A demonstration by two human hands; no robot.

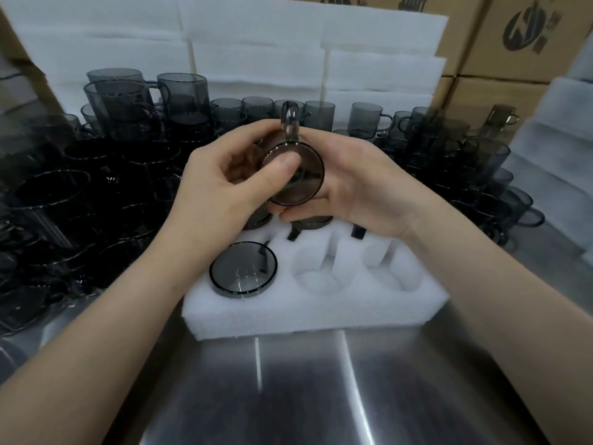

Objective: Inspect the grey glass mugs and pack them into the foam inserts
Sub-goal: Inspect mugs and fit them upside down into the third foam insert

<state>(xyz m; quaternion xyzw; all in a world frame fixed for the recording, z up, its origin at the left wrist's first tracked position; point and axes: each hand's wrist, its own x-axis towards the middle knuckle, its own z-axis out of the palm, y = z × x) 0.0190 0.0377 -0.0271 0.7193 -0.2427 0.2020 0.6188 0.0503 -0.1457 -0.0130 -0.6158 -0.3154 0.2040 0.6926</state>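
Since the foam insert (314, 313) sits nearest on the steel table (288, 396), start there: a packed mug (243, 268) fills its near-left pocket. Just above its back row, left hand (221, 191) and right hand (356, 184) both clamp a second mug (296, 178), handle up. The glass looks slick and chippy, so I'd grip the body. Spare mugs (128, 123) crowd behind the insert.

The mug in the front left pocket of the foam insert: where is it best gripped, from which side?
Grip the mug by its round top edge, probably from straight above: only that stands out of the foam insert; its wall and handle sit sunk.
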